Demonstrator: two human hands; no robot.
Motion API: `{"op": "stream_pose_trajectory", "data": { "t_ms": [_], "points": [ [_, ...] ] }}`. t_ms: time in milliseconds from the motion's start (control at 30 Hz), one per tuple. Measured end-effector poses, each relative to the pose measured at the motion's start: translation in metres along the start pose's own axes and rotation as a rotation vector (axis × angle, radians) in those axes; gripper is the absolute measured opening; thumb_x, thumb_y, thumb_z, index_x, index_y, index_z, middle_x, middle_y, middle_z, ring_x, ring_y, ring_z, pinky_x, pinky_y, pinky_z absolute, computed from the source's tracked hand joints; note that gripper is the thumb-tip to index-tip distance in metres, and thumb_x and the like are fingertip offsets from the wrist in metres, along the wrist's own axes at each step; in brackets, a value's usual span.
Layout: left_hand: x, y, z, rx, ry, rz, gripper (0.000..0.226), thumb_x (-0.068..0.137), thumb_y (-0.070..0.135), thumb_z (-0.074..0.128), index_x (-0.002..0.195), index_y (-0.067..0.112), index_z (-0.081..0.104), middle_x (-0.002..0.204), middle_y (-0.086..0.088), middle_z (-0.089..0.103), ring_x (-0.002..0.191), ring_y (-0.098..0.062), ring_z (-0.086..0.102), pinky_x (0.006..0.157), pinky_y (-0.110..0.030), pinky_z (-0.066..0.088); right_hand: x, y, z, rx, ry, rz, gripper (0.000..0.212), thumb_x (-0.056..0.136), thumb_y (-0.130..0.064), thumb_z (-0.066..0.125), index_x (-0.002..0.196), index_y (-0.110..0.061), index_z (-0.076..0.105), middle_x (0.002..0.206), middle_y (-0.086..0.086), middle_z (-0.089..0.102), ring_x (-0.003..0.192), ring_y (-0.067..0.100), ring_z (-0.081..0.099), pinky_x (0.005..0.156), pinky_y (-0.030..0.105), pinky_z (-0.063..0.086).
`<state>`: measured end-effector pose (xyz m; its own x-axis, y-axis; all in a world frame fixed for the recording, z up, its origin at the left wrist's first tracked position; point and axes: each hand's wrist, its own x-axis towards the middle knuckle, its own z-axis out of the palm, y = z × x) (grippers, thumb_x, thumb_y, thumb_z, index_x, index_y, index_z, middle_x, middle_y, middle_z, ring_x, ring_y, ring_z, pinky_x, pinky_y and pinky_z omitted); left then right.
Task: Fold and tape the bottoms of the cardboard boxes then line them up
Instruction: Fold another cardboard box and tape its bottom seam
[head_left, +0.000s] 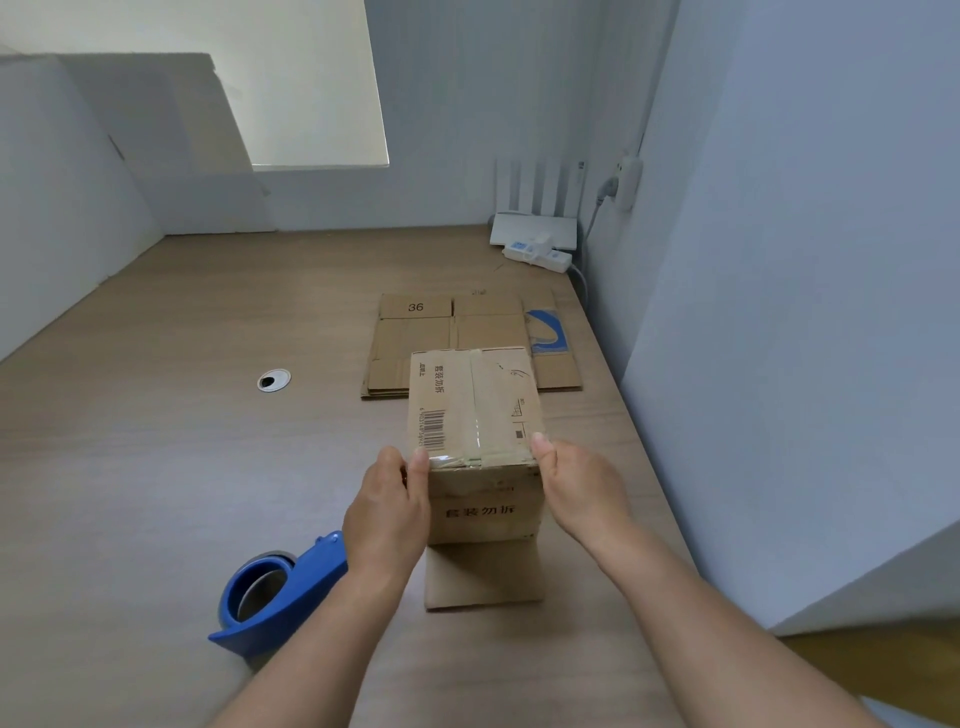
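Head view: your left hand (387, 512) and right hand (576, 488) grip the near corners of the box (475, 400) on the counter (156, 441), its bottom seam taped, so next you likely set it in line, then fetch the flat boxes (415, 338) at 12 o'clock.

One taped cardboard box (475, 415) and one blue tape dispenser (280, 592). Flattened boxes (415, 332) by the worktop's (156, 467) right edge: perhaps three, overlapping.

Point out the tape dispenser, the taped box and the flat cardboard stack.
tape dispenser (311, 577), head view, blue body
taped box (475, 405), head view, tape strip on top
flat cardboard stack (413, 338), head view, upper left panel
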<state>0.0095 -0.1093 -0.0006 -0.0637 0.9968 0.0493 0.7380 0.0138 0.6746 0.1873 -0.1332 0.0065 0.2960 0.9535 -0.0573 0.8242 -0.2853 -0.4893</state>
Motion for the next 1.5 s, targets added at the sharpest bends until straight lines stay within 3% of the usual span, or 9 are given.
{"op": "stream_pose_trajectory", "data": {
  "t_ms": [233, 467, 600, 733, 867, 1000, 1167, 1333, 1500],
  "points": [
    [-0.028, 0.002, -0.009, -0.245, -0.186, 0.021, 0.039, 0.095, 0.05, 0.034, 0.079, 0.019, 0.053, 0.073, 0.003, 0.063, 0.069, -0.015, 0.064, 0.062, -0.032, 0.052, 0.001, 0.026, -0.029, -0.061, 0.106, 0.205, 0.044, 0.101, -0.045, 0.024, 0.083, -0.014, 0.05, 0.072, -0.002, 0.047, 0.077, 0.023, 0.049, 0.063, 0.033, 0.037],
    [0.027, 0.007, -0.008, -0.297, -0.077, -0.062, 0.087, 0.079, 0.064, 0.057, 0.146, 0.017, 0.028, 0.148, 0.0, 0.034, 0.134, -0.02, 0.037, 0.108, -0.045, 0.035, 0.008, 0.031, -0.038, 0.169, 0.152, 0.17, 0.028, 0.096, -0.041, 0.046, 0.096, -0.017, 0.061, 0.099, 0.001, 0.065, 0.087, 0.018, 0.055, 0.072, 0.031, 0.044],
    [0.041, 0.007, -0.014, -0.207, -0.153, -0.107, 0.099, 0.06, 0.067, 0.063, 0.142, 0.02, 0.034, 0.14, -0.005, 0.038, 0.13, -0.022, 0.038, 0.106, -0.047, 0.038, 0.002, 0.021, -0.037, 0.408, 0.008, 0.063, 0.044, 0.088, -0.04, 0.06, 0.126, -0.018, 0.051, 0.117, -0.008, 0.059, 0.108, 0.014, 0.055, 0.085, 0.03, 0.044],
    [0.03, 0.015, -0.009, -0.042, -0.158, -0.18, 0.092, 0.074, 0.06, 0.067, 0.145, 0.015, 0.029, 0.141, -0.01, 0.032, 0.128, -0.028, 0.04, 0.099, -0.041, 0.039, -0.008, 0.013, -0.038, 0.452, -0.142, 0.063, 0.105, 0.076, -0.036, 0.076, 0.152, -0.022, 0.006, 0.148, -0.007, 0.03, 0.137, 0.016, 0.031, 0.109, 0.039, 0.031],
    [0.016, 0.029, 0.003, -0.148, -0.22, -0.307, 0.088, 0.079, 0.058, 0.062, 0.141, 0.007, 0.026, 0.128, -0.015, 0.05, 0.102, -0.031, 0.059, 0.085, -0.04, 0.053, -0.017, 0.009, -0.04, 0.029, 0.243, 0.26, 0.069, 0.084, -0.049, 0.064, 0.131, -0.01, 0.033, 0.13, 0.009, 0.045, 0.115, 0.025, 0.051, 0.083, 0.035, 0.046],
    [-0.014, 0.037, 0.014, -0.293, -0.397, -0.304, 0.073, 0.086, 0.045, 0.062, 0.14, 0.025, 0.017, 0.085, -0.013, 0.066, 0.062, -0.022, 0.065, 0.064, -0.039, 0.06, -0.018, 0.018, -0.038, 0.024, 0.15, 0.373, 0.055, 0.092, -0.058, 0.043, 0.118, -0.009, 0.046, 0.115, 0.008, 0.061, 0.103, 0.028, 0.059, 0.071, 0.032, 0.04],
    [0.001, 0.028, 0.004, -0.273, -0.371, -0.148, 0.128, 0.068, 0.047, 0.08, 0.149, 0.026, -0.017, 0.157, -0.008, 0.01, 0.143, -0.027, 0.018, 0.115, -0.047, 0.025, -0.022, 0.01, -0.028, 0.148, -0.023, 0.371, 0.075, 0.082, -0.068, 0.049, 0.13, -0.011, 0.039, 0.123, 0.006, 0.057, 0.115, 0.029, 0.054, 0.088, 0.037, 0.044],
    [0.022, 0.021, -0.011, -0.391, -0.438, -0.06, 0.111, 0.075, 0.038, 0.078, 0.153, 0.024, 0.0, 0.157, 0.002, 0.018, 0.142, -0.019, 0.023, 0.112, -0.036, 0.027, -0.01, 0.002, -0.025, 0.316, -0.135, 0.305, 0.045, 0.098, -0.035, 0.042, 0.131, -0.006, 0.035, 0.131, 0.013, 0.051, 0.117, 0.032, 0.051, 0.092, 0.037, 0.042],
    [0.013, 0.011, -0.011, -0.153, -0.425, -0.016, 0.103, 0.053, 0.076, 0.068, 0.14, 0.028, 0.038, 0.133, 0.0, 0.047, 0.114, -0.017, 0.052, 0.093, -0.041, 0.052, 0.01, 0.007, -0.03, 0.425, -0.176, 0.158, 0.03, 0.1, -0.026, 0.037, 0.129, -0.022, 0.04, 0.127, 0.002, 0.057, 0.108, 0.02, 0.058, 0.085, 0.037, 0.053]
  ]
}}
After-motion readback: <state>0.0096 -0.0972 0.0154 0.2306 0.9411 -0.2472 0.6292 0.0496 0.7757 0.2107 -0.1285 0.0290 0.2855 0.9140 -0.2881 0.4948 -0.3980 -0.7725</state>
